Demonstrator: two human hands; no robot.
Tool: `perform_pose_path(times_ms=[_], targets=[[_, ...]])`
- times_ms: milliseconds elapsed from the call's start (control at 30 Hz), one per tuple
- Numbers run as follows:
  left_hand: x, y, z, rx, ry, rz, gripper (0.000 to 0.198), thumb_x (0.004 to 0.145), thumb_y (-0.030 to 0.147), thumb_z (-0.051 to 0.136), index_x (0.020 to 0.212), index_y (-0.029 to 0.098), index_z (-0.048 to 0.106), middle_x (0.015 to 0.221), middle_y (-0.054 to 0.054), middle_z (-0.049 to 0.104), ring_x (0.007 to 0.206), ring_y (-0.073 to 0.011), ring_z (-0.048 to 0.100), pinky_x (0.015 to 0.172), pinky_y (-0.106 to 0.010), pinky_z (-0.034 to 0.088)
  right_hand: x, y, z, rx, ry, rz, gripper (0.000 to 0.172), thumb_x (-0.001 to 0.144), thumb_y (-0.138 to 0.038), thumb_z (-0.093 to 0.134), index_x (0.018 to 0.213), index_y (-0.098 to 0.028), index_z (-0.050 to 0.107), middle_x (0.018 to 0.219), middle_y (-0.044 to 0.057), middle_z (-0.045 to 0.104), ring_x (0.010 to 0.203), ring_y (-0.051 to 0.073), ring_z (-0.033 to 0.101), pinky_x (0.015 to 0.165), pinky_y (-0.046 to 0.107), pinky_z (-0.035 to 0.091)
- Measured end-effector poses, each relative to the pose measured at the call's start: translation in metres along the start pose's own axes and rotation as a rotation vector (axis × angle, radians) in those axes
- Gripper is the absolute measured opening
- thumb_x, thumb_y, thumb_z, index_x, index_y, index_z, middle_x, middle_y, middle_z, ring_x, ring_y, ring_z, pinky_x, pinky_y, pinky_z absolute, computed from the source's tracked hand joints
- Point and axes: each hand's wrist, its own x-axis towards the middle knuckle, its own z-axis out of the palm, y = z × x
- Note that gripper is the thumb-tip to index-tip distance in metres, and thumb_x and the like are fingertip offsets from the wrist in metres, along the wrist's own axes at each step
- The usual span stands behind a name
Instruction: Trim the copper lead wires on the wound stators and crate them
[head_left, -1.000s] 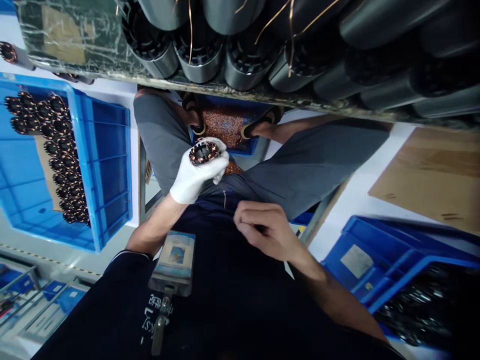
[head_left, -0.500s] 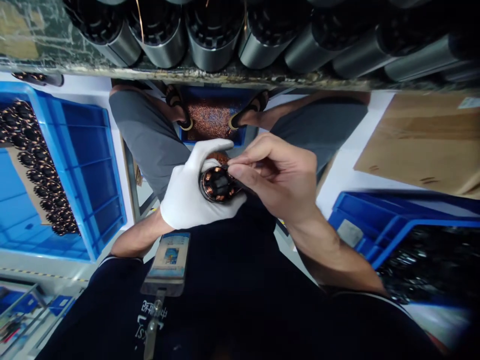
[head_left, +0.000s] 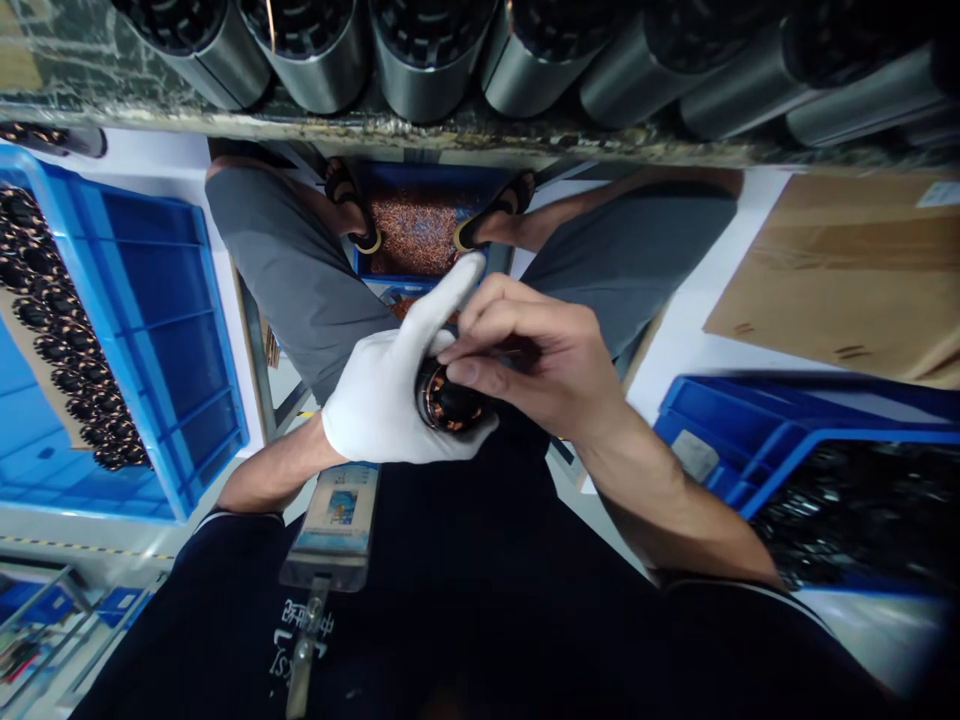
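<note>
My left hand (head_left: 382, 395), in a white glove, is wrapped round a small motor stator (head_left: 448, 403) with copper windings, held over my lap. Its gloved forefinger points up and away. My bare right hand (head_left: 540, 360) lies over the stator's top with thumb and fingers pinched together at its rim; what they pinch is hidden. Most of the stator is covered by both hands.
A blue crate (head_left: 157, 330) with rows of wound stators stands at the left. Another blue crate (head_left: 757, 440) with dark parts is at the right. Metal cylinders (head_left: 420, 70) line the bench edge above. A bin of copper scrap (head_left: 420, 230) sits between my feet. Cardboard (head_left: 847, 280) lies at the right.
My right hand came up from my lap to the stator and now pinches at its rim. My left hand tilted the stator and stretched its forefinger out.
</note>
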Motion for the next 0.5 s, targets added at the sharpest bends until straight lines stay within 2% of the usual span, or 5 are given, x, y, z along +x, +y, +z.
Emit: perform_pose_path(times_ms=[133, 233, 333, 400, 500], targets=[[-0.001, 0.002, 0.005, -0.063, 0.057, -0.069, 0.113, 0.086, 0.024, 0.084, 0.187, 0.029, 0.033, 0.096, 0.006, 0.081, 0.079, -0.0208, 0.082, 0.076, -0.035, 0.068, -0.009, -0.001, 0.004, -0.021, 0.232, 0.052, 0.019, 0.102, -0.043, 0.095, 0.097, -0.028, 0.084, 0.091, 0.0, 0.079, 0.071, 0.014, 0.065, 0.064, 0.031, 0.054], [-0.001, 0.007, 0.006, -0.089, 0.124, -0.126, 0.115, 0.088, 0.024, 0.083, 0.189, 0.027, 0.028, 0.098, 0.005, 0.08, 0.08, -0.0197, 0.081, 0.078, -0.035, 0.067, -0.017, 0.002, 0.004, 0.154, 0.398, 0.158, 0.024, 0.107, -0.049, 0.088, 0.098, -0.028, 0.079, 0.089, -0.001, 0.076, 0.06, 0.012, 0.058, 0.052, 0.029, 0.047], [-0.001, 0.011, 0.006, -0.082, 0.086, -0.131, 0.117, 0.09, 0.024, 0.084, 0.191, 0.028, 0.024, 0.096, 0.004, 0.08, 0.075, -0.0199, 0.078, 0.074, -0.037, 0.067, -0.018, 0.004, 0.004, 0.294, 0.21, 0.23, 0.039, 0.1, -0.061, 0.093, 0.116, -0.027, 0.082, 0.095, 0.0, 0.077, 0.068, 0.014, 0.063, 0.053, 0.027, 0.048], [-0.001, 0.011, 0.007, -0.061, 0.08, -0.113, 0.114, 0.091, 0.024, 0.085, 0.189, 0.031, 0.027, 0.091, 0.005, 0.078, 0.073, -0.0215, 0.078, 0.072, -0.039, 0.067, -0.017, 0.003, 0.006, 0.234, 0.126, 0.249, 0.036, 0.096, -0.057, 0.098, 0.107, -0.026, 0.082, 0.088, -0.001, 0.073, 0.068, 0.013, 0.06, 0.053, 0.027, 0.043], [-0.002, 0.005, 0.011, -0.041, 0.187, 0.022, 0.098, 0.084, 0.024, 0.089, 0.172, 0.036, 0.048, 0.099, 0.002, 0.081, 0.088, -0.0276, 0.084, 0.083, -0.048, 0.07, -0.015, -0.004, 0.008, 0.096, 0.172, 0.169, 0.033, 0.101, -0.046, 0.096, 0.085, -0.025, 0.075, 0.077, -0.003, 0.065, 0.065, 0.012, 0.053, 0.055, 0.029, 0.037]])
